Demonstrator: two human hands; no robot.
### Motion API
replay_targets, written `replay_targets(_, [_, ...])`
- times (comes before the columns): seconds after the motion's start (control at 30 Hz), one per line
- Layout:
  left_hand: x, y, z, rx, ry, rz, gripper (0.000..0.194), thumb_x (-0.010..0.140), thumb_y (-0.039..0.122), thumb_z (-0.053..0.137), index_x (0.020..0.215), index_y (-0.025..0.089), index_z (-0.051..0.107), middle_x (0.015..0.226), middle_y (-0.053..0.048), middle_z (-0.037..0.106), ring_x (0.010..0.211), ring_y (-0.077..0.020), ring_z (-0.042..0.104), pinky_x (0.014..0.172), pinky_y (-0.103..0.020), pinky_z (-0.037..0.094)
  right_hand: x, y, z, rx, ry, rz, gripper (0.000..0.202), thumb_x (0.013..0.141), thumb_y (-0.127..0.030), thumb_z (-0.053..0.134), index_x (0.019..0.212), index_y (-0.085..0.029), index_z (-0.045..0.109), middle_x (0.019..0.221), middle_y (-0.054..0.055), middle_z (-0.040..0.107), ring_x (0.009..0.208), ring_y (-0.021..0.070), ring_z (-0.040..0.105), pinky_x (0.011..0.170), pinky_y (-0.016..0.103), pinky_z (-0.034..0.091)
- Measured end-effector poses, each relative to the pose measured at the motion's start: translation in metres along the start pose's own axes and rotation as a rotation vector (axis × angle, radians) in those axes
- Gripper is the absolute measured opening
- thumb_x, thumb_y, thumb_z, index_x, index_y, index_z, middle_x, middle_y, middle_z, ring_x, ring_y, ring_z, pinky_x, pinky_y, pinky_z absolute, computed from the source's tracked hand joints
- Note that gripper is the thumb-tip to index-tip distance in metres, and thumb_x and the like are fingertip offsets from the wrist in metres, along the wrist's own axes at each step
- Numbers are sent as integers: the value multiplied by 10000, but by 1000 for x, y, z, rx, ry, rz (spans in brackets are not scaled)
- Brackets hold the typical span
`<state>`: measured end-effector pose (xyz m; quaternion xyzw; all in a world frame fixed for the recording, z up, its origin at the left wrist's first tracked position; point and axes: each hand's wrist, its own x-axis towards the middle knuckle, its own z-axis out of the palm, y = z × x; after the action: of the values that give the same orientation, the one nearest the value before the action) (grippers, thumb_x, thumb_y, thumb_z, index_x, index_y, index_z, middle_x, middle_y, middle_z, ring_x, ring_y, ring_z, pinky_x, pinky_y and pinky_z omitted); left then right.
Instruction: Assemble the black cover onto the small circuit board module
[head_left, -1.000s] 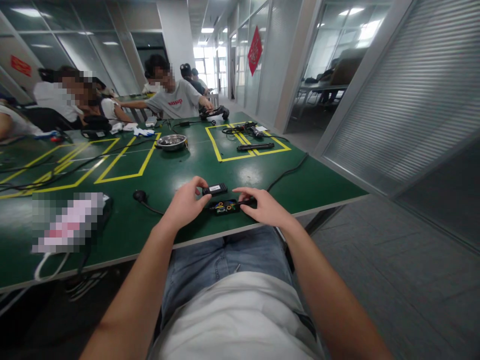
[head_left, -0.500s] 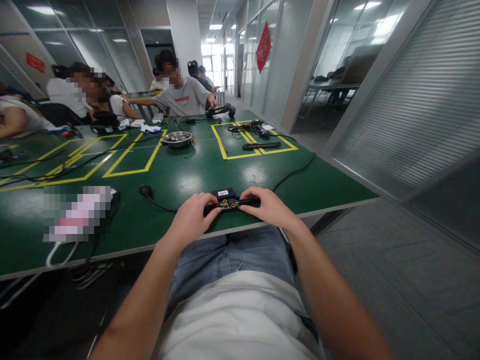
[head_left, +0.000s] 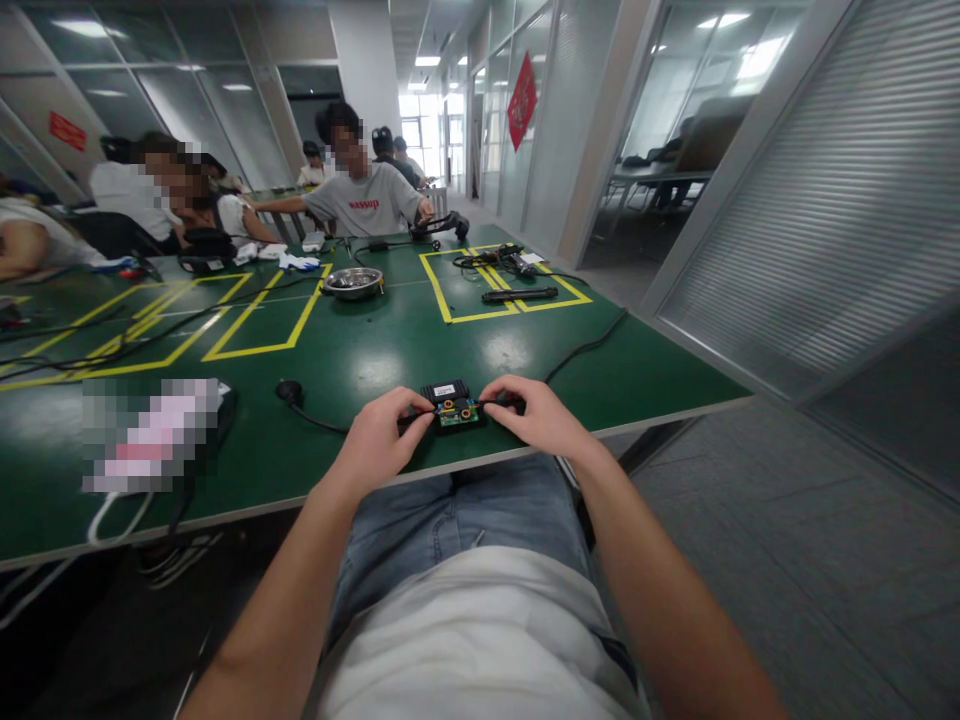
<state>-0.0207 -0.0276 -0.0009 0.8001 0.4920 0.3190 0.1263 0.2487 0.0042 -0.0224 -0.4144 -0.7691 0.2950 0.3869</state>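
A small green circuit board with copper-coloured coils lies near the table's front edge. Right behind it is a black ribbed casing half with a white label. My left hand pinches the black power cord at the board's left end; that cord runs left to a black plug. At the opposite end, my right hand has thumb and fingers closed on a second black cable, which leads off to the back right. The fingertips partly hide both gripped spots.
A metal bowl stands farther back on the green table. Inside yellow tape at right lie a black bar and coiled cables. A blurred pinkish object sits at left. Across the table, a person touches a black device.
Both hands have drawn slightly apart from over the board, so more of its green surface shows between them. The view has shifted a little.
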Motion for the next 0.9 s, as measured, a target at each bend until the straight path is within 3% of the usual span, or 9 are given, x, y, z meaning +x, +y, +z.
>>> replay_targets(0.57, [0,-2,-2,15,20,-23,175,990,314,663,1012,218,807,904,-57,797,832,-231,729,788,-352,565,3,0,0,-9,19,-22,156,951,-269,667,977,-203,806,987,63,824,894,217,734,813,329,574])
replay_targets(0.9, [0,-3,-3,-12,-37,-45,196,992,325,651,1003,215,812,940,-63,827,851,-237,751,779,-353,561,3,1,0,-14,0,-12,162,946,-260,676,963,-204,827,957,56,824,840,204,719,764,312,551])
